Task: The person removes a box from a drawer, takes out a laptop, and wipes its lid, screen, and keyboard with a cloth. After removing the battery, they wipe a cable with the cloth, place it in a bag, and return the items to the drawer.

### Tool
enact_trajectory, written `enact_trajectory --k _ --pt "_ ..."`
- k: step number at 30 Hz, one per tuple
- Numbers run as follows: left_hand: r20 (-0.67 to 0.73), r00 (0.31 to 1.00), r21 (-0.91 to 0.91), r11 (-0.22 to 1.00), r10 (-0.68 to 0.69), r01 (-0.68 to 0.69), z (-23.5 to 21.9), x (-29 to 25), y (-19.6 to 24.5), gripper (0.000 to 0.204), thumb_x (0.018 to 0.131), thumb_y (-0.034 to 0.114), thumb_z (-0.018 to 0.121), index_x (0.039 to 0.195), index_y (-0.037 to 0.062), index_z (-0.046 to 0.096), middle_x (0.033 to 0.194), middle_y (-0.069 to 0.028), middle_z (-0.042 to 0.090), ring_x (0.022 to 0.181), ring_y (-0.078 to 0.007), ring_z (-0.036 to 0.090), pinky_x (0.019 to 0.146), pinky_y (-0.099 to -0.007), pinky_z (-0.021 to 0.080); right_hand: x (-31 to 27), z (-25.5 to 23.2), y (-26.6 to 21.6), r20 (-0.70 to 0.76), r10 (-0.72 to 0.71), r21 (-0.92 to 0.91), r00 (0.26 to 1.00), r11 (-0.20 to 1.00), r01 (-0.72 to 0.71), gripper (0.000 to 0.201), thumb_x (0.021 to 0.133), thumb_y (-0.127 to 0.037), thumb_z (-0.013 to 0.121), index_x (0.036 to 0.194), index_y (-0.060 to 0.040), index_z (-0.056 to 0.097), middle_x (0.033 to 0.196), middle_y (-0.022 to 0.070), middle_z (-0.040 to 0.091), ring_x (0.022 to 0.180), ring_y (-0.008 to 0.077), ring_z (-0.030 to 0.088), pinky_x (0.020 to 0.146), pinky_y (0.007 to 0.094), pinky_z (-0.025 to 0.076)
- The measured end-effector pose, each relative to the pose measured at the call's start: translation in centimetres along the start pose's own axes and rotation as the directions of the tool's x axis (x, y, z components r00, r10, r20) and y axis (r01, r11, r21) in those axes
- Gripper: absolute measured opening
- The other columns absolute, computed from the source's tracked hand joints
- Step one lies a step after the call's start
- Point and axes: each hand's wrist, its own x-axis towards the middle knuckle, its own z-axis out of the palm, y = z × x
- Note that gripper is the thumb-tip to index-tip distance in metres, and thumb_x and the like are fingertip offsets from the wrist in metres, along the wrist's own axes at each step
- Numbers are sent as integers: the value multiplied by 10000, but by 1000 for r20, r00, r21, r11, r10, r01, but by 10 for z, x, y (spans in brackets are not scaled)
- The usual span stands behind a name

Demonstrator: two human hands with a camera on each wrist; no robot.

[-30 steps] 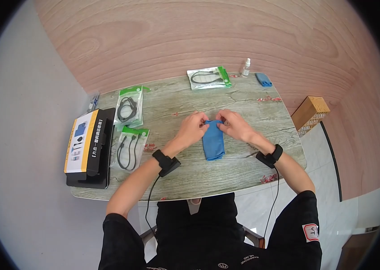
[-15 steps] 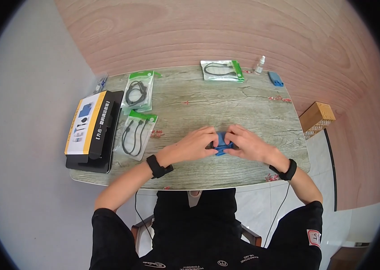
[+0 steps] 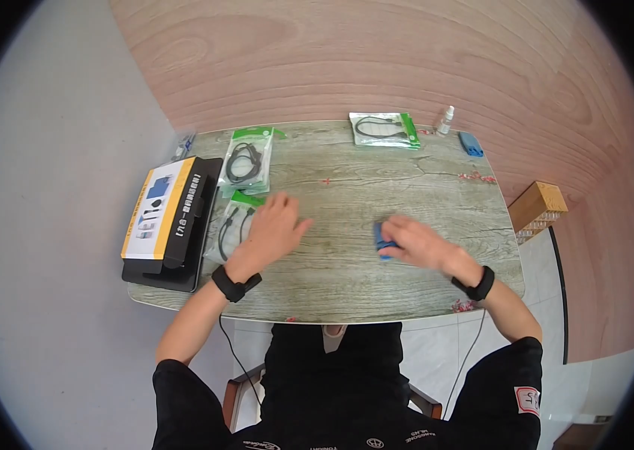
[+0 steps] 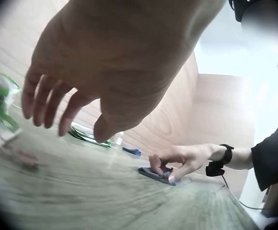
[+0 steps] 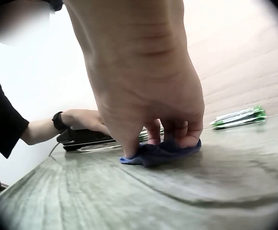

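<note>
A small folded blue cloth [image 3: 380, 234] lies on the table under my right hand [image 3: 423, 244]. In the right wrist view, thumb and curled fingers grip the cloth [image 5: 163, 156] from its two ends, close against the tabletop. My left hand [image 3: 273, 226] holds nothing; its fingers are spread and loosely bent. It hovers at the left side of the table, overlapping a clear green-topped bag with a black cable [image 3: 228, 231] in the head view. Part of that bag is hidden behind the hand.
Another bagged cable [image 3: 243, 163] lies farther back on the left, beside a black box with a white and yellow label [image 3: 158, 214]. Along the back edge are more bagged cables [image 3: 381, 131], a small spray bottle [image 3: 446, 120] and a second folded blue cloth [image 3: 471, 144].
The cloth has been folded from a long strip into a small bundle. My left hand has let go of it and moved left to the cable bag; the right hand stays on the cloth.
</note>
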Motion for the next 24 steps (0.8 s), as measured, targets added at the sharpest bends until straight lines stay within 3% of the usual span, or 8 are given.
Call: enact_trajectory --k 3,7,11,14,17,19,21,24 --pt "37 987 212 966 -159 147 -5 -15 -30 442 905 357 708 1013 -64 626 1034 -229 600 1018 -426 606 869 -479 509 -6 -4 45 -91 135 -107 987 984 -144 304 915 -269 704 972 -25 533 989 187 603 982 396 600 828 479 510" --pt "105 953 339 911 -285 235 -6 -32 -47 535 904 382 706 1110 -104 618 1071 -268 602 1026 -445 614 868 -502 522 -17 -20 88 -222 310 -191 924 916 -353 277 915 -211 692 1041 -18 537 1020 197 615 1014 406 608 834 489 512" --pt "97 958 365 905 -270 218 5 -40 -42 566 893 382 713 1147 -110 599 1103 -251 589 1042 -414 613 853 -490 522 -18 -23 104 -285 383 -296 879 837 -461 278 921 -194 671 1094 -13 553 1073 193 611 1038 407 604 846 499 508" --pt "126 981 305 947 -147 103 6 -41 -22 596 877 363 733 1197 -113 569 1179 -252 548 1106 -394 577 887 -479 500 -5 -20 79 -338 246 -602 908 686 -410 303 926 -218 661 1123 -3 576 1103 186 599 1053 399 600 854 507 507" --pt "226 974 134 990 7 -38 -3 -37 5 626 904 302 722 1322 -103 489 1361 -285 460 1260 -424 490 999 -487 456 20 -20 25 -320 145 -413 936 868 -275 281 930 -220 648 1088 11 619 1069 200 619 1028 394 615 855 500 507" --pt "227 968 27 993 110 -119 -2 -29 19 674 891 317 739 1353 -92 467 1390 -271 453 1277 -420 477 1018 -483 442 41 -1 12 -237 109 0 965 994 -112 243 929 -193 640 1027 29 645 1033 231 648 976 393 642 821 478 520" --pt "236 956 -106 983 173 -152 2 -19 26 777 850 349 783 1401 -70 430 1422 -249 444 1290 -416 455 1060 -496 407 60 6 -16 -118 220 334 968 927 -170 227 925 -166 628 988 51 652 937 241 683 876 389 674 763 455 528" --pt "144 971 -155 973 194 -171 12 -12 29 874 807 378 822 1417 -90 406 1450 -268 419 1317 -430 436 1093 -510 385 82 32 -7 -43 265 334 963 912 -236 243 942 -152 619 1104 26 658 925 190 714 840 311 705 736 390 546"
